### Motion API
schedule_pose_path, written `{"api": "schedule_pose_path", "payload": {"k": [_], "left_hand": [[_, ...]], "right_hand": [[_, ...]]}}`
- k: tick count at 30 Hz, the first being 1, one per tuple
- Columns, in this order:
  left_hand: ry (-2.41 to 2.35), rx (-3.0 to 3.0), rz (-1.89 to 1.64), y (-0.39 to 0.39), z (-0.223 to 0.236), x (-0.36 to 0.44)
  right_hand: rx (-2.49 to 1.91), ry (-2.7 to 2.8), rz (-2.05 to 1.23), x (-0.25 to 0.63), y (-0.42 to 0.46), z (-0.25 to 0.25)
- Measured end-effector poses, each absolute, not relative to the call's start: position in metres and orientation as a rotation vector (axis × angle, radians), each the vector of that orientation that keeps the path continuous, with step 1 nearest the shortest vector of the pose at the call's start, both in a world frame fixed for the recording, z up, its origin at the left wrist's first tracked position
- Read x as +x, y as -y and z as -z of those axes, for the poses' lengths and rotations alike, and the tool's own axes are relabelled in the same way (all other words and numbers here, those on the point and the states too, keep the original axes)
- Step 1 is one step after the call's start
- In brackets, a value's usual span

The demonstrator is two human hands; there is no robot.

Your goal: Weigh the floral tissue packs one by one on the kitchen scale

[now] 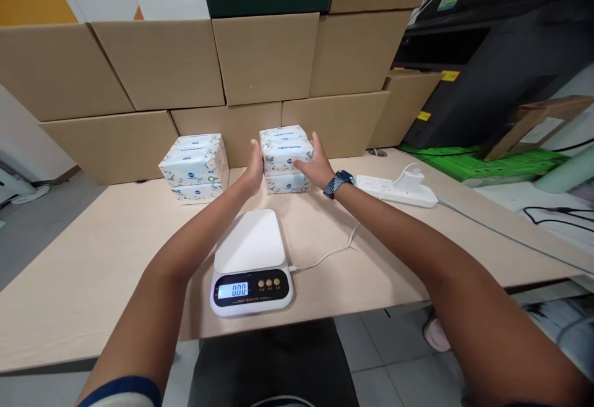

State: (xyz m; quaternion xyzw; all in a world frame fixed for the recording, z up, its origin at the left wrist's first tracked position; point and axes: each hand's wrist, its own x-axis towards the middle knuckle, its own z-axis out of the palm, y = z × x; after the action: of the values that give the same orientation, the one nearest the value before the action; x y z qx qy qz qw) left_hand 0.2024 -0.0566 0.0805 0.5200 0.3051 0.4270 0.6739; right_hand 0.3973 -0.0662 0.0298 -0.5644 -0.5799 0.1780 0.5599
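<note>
Two hands are clasping a stack of floral-wrapped packs [286,154] just behind the scale [250,243].
The left hand [254,169] is pressing along the stack's left side, fingers extended, while the right hand [318,162] is grasping its right side, thumb reaching across the front; the stack is standing behind the scale, slightly to its right. A second stack [192,169] is sitting behind and left of the scale, whose display [232,290] is reading 0.00. A white cable [327,254] is running from the scale's right side, a power strip [394,190] is lying behind and right of it, and cardboard boxes [265,60] are rising farther behind it.
</note>
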Motion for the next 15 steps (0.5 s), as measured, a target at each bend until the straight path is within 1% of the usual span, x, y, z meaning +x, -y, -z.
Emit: {"api": "schedule_pose_path", "payload": {"k": [9, 15], "left_hand": [[-0.705, 1.163, -0.977, 0.053, -0.069, 0.190], [-0.696, 1.087, -0.951, 0.055, -0.058, 0.194]], "right_hand": [[-1.270, 1.350, -0.472, 0.392, 0.070, -0.022], [-1.211, 1.269, -0.629, 0.396, 0.072, -0.021]]}}
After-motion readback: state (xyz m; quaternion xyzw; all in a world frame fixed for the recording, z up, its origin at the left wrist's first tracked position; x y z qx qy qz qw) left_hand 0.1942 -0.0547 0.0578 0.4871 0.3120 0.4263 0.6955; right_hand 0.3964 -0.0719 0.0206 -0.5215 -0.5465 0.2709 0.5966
